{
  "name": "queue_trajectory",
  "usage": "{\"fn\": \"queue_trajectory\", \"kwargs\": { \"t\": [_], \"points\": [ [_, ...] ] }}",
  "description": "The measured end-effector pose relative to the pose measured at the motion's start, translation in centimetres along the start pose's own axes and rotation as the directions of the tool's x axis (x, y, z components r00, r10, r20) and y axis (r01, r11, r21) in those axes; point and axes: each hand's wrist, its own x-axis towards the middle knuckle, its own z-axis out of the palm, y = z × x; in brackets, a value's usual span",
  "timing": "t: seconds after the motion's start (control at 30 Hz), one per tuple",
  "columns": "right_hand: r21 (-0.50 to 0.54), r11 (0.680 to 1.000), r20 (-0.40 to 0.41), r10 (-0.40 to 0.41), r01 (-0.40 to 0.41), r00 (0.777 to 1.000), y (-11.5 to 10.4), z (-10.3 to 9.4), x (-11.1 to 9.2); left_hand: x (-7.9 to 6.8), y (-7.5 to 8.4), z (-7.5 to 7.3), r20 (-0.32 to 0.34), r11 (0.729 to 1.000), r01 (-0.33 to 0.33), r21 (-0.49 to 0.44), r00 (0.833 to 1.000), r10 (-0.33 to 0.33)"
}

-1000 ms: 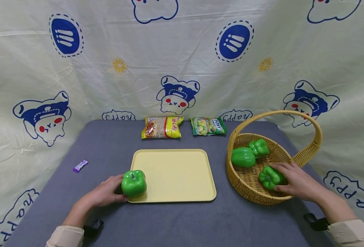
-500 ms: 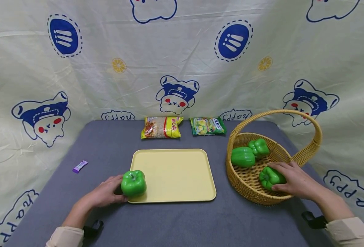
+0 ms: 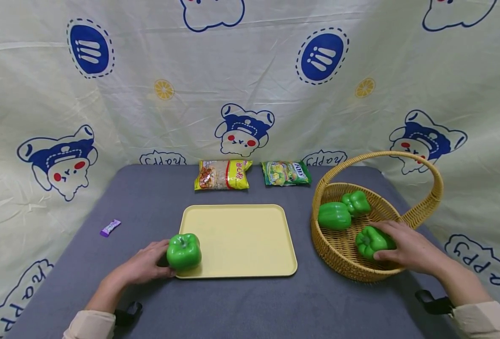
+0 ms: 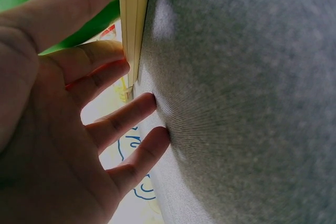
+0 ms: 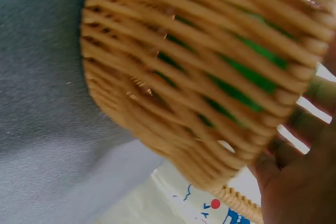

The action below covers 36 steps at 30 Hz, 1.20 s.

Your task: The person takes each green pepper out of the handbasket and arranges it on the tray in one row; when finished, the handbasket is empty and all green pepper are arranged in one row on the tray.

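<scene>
A green bell pepper (image 3: 184,252) sits on the front left corner of the cream tray (image 3: 241,235). Beside it, my left hand (image 3: 148,261) has its fingers extended; the left wrist view shows fingertips (image 4: 147,103) at the tray's edge and on the cloth. In the wicker basket (image 3: 330,252) at right, my right hand (image 3: 411,247) grips another green bell pepper (image 3: 370,242) with the thumb on the near side and fingers on the far side. Two more peppers (image 3: 334,215) lie further back in the basket. Basket weave hides most of the grip in the right wrist view.
A yellow snack bag (image 3: 223,174) and a green snack bag (image 3: 286,173) lie at the table's back edge. A small purple packet (image 3: 110,228) is at left. The basket's tall handle (image 3: 402,155) arches over its right side. A printed curtain hangs behind.
My right hand has shifted very slightly, showing a little more of the pepper between thumb and fingers. The left hand, tray and basket stay where they were.
</scene>
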Motion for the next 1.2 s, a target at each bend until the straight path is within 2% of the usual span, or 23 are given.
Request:
{"fn": "queue_trajectory", "kwargs": {
  "t": [0.4,0.6,0.87,1.13,1.2],
  "points": [
    [0.102,0.995,-0.083,0.007,0.001,0.996,-2.7,-1.9,-0.4,-0.1,0.0,0.1,0.004,1.0,-0.004,-0.009,1.0,0.004],
    [0.147,0.988,-0.194,-0.027,0.056,0.981,-4.5,-1.9,-0.7,0.0,0.1,0.0,0.012,1.0,0.005,-0.015,1.0,-0.005],
    [0.128,0.981,-0.312,-0.1,0.147,0.945,-7.1,-2.0,-0.7,0.0,0.1,0.0,0.018,1.0,0.02,-0.016,1.0,-0.02],
    [0.108,0.952,-0.43,-0.216,0.288,0.877,-9.5,-1.0,0.0,0.0,0.0,0.0,0.012,1.0,0.006,-0.01,1.0,-0.006],
    [0.119,0.942,-0.444,-0.232,0.313,0.866,-10.0,-0.7,0.2,0.0,0.0,0.0,0.009,1.0,0.003,-0.008,1.0,-0.003]
  ]
}}
